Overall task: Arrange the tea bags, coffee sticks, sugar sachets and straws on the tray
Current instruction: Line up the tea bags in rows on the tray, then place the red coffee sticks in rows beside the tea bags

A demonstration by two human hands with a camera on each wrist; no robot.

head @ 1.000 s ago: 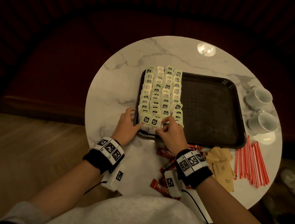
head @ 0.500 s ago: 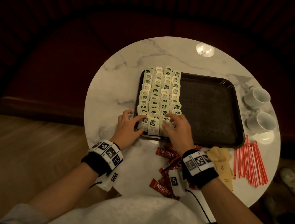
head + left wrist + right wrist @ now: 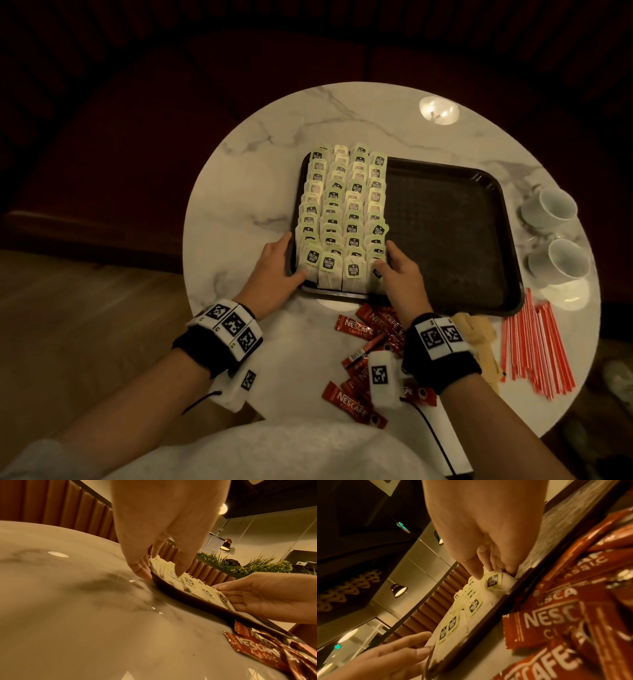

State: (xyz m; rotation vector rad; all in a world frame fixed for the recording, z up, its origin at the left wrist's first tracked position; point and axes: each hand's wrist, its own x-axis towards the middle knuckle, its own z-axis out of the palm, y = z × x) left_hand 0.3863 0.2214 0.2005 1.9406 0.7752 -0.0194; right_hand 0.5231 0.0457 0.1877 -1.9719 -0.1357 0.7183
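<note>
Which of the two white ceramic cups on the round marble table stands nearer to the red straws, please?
The nearer white ceramic cup, closest to the person: it stands just beyond the tips of the red straws, while the other white cup stands behind it.

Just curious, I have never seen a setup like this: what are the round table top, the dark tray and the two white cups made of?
The round white table top looks like polished marble or a marble-look laminate: grey veins, glossy lamp reflections. The dark rectangular tray seems moulded plastic, matte, with a fine grid texture on its floor. The two white cups look like glazed ceramic, smooth and evenly white, though the dim light leaves that open.
</note>
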